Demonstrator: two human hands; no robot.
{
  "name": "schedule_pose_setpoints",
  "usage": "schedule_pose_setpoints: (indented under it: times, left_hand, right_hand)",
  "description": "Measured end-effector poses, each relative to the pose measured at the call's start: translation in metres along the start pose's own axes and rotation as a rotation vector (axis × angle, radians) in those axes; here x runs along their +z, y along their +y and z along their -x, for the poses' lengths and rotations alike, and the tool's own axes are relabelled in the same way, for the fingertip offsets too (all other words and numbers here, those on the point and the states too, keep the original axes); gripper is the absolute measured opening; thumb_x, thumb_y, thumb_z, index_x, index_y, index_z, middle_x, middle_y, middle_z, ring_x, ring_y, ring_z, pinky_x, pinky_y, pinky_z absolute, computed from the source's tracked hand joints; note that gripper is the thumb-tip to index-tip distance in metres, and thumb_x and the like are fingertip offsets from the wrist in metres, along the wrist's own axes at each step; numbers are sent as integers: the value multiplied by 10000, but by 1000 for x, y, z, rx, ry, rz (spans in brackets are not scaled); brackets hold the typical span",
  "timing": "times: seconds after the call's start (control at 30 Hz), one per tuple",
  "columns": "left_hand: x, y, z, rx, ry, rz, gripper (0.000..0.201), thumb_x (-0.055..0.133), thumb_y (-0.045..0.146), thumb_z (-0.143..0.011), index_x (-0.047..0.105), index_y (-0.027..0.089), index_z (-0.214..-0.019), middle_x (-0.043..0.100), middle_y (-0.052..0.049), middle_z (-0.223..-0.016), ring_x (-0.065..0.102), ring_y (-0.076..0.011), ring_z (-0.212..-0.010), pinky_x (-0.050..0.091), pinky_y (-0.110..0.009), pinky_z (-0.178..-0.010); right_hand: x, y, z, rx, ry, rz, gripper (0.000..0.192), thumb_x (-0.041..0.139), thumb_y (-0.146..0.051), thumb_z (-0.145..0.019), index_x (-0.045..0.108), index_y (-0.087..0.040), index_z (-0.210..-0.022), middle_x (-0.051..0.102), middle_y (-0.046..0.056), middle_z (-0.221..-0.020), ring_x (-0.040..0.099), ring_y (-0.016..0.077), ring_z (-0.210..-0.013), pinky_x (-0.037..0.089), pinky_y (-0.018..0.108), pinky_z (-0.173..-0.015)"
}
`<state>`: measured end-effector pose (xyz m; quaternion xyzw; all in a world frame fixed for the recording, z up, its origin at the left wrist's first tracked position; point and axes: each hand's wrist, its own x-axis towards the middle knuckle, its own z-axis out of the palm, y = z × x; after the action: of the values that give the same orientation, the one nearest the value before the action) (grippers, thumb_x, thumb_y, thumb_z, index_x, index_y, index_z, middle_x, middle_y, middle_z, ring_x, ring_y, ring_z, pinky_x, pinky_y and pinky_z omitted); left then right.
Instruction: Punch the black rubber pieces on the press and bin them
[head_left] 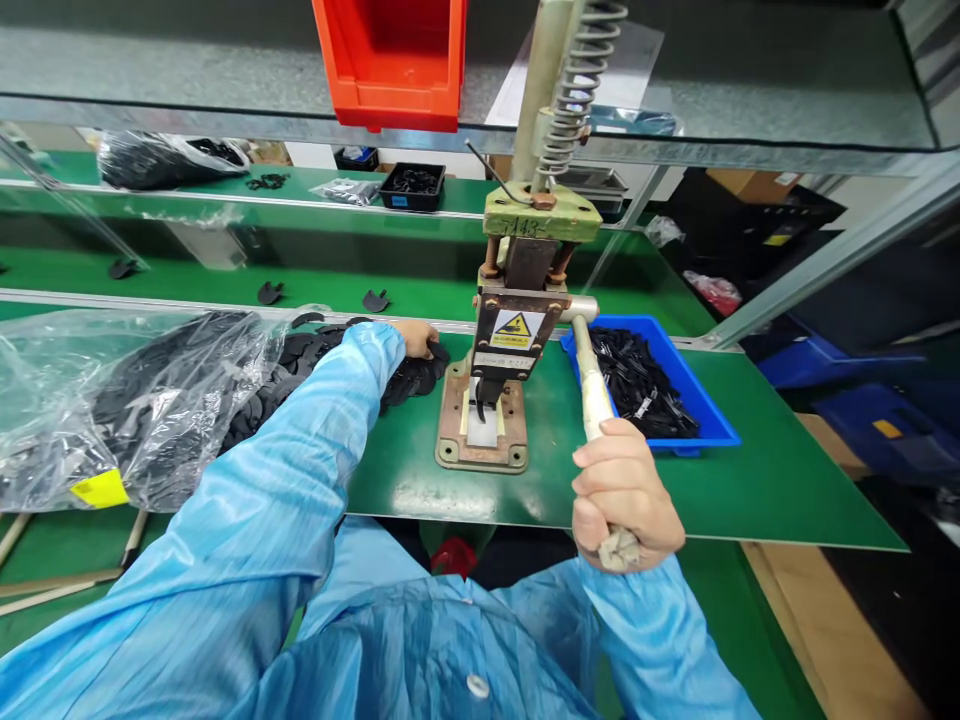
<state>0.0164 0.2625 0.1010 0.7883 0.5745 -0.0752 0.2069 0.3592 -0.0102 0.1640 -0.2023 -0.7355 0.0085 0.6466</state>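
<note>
My right hand (626, 492) is wrapped round the lever (592, 380) of a hand press (519, 330), near its cloth-wrapped lower end. My left hand (415, 338) is closed at the edge of a pile of flat black rounded pieces (300, 360), just left of the press. Its fingertips meet a black rounded piece (433, 366), partly hidden by the hand. Under the press head, a thin curved black part (481, 402) shows above the pale plate (481, 430) on the base.
A clear plastic bag (135, 400) of black pieces lies left. Right of the press stands a blue tray (709, 425) of black strips. An orange bin (397, 110) sits on the overhead shelf. Several black pieces (376, 300) lie on the green ledge behind.
</note>
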Motion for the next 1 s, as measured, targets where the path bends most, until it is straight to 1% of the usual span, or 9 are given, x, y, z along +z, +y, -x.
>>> schedule_pose_setpoints:
  times: [0.1, 0.2, 0.27, 0.37, 0.47, 0.57, 0.7, 0.83, 1.0]
  left_hand:
    - [-6, 4, 11, 41, 57, 110, 186, 779, 332, -823, 786, 206, -959, 770, -30, -869, 672, -209, -815, 465, -269, -756]
    - [-1, 12, 36, 67, 201, 365, 179, 742, 370, -890, 732, 192, -872, 707, -16, -777, 599, -166, -715, 430, -263, -692]
    - [14, 21, 58, 66, 261, 631, 289, 687, 439, -956, 690, 180, -828, 667, -18, -731, 553, -144, -651, 415, -259, -636]
    - [51, 42, 94, 73, 282, 1013, 425, 668, 562, -980, 655, 167, -822, 662, -28, -744, 532, -113, -603, 403, -237, -558]
    - [87, 64, 124, 90, 305, 1263, 442, 802, 568, -892, 633, 160, -889, 725, -50, -851, 610, -103, -648, 482, -214, -575]
    - [106, 80, 139, 88, 288, 1437, 477, 920, 499, -791, 617, 164, -944, 755, -53, -930, 704, -129, -760, 600, -244, -660]
    - [107, 90, 137, 83, 292, 1467, 477, 971, 414, -738, 642, 169, -981, 715, -8, -867, 729, -145, -767, 658, -285, -664]
    - [100, 95, 127, 80, 312, 1333, 371, 932, 379, -802, 673, 146, -931, 701, -13, -766, 692, -126, -652, 580, -216, -550]
    - [97, 97, 119, 67, 307, 1258, 269, 893, 306, -847, 697, 133, -911, 702, -15, -740, 644, -101, -592, 535, -207, -540]
  right_hand:
    - [0, 0, -1, -2, -8, 3, 217, 692, -250, -900, 597, -238, -705, 660, -32, -680, 703, 183, -775, 586, 552, -982]
    - [-1, 0, -1, 5, -16, 4, 213, 695, -249, -899, 596, -243, -710, 663, -38, -682, 709, 182, -779, 586, 553, -994]
    - [0, 0, -2, 10, -11, -2, 213, 699, -247, -898, 594, -240, -713, 664, -39, -681, 712, 179, -778, 587, 551, -997]
    - [1, 0, -3, -4, 4, -4, 223, 702, -256, -902, 590, -235, -710, 665, -38, -676, 712, 174, -764, 593, 541, -984]
    - [4, 1, -4, -18, 19, 5, 244, 700, -275, -912, 584, -236, -701, 656, -39, -664, 709, 175, -756, 596, 538, -972]
    - [6, 1, -5, -14, 34, 7, 264, 699, -285, -910, 570, -234, -687, 652, -40, -654, 706, 176, -751, 595, 539, -962]
    - [10, 1, -5, -13, 70, 4, 291, 701, -297, -911, 555, -235, -666, 639, -45, -634, 693, 174, -730, 590, 539, -955]
    - [12, 0, -6, -20, 87, -16, 289, 702, -275, -898, 547, -230, -658, 629, -43, -630, 689, 175, -731, 579, 544, -968]
    - [11, 0, -7, -29, 70, -17, 257, 694, -251, -892, 551, -232, -678, 627, -43, -638, 692, 170, -740, 580, 535, -980]
